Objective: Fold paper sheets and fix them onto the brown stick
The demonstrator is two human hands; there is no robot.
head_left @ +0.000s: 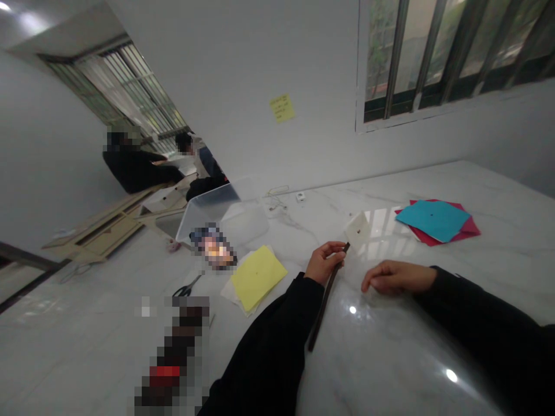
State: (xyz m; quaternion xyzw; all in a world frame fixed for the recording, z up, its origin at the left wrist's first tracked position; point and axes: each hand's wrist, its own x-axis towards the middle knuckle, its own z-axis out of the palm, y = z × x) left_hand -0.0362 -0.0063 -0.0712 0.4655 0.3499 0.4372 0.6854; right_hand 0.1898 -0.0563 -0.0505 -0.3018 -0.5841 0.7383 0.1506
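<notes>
My left hand [324,263] is closed on a long, thin dark brown strip [326,306], pinching it near its far end. The strip slants down toward me beside my left sleeve. Just beyond its tip is a small white square piece [356,227] with a dark mark in its middle; whether the two touch I cannot tell. To the right, my right hand [394,277] is low over the white marble-patterned table [368,370], its fingers curled and pressed together. Anything inside those fingers is hidden.
Yellow sheets [259,277] lie left of my left arm, with black-handled scissors [187,287] farther left. Blue and red sheets [433,219] are stacked at the right. A clear plastic bin [247,222] stands behind the yellow sheets. Two people sit in the background.
</notes>
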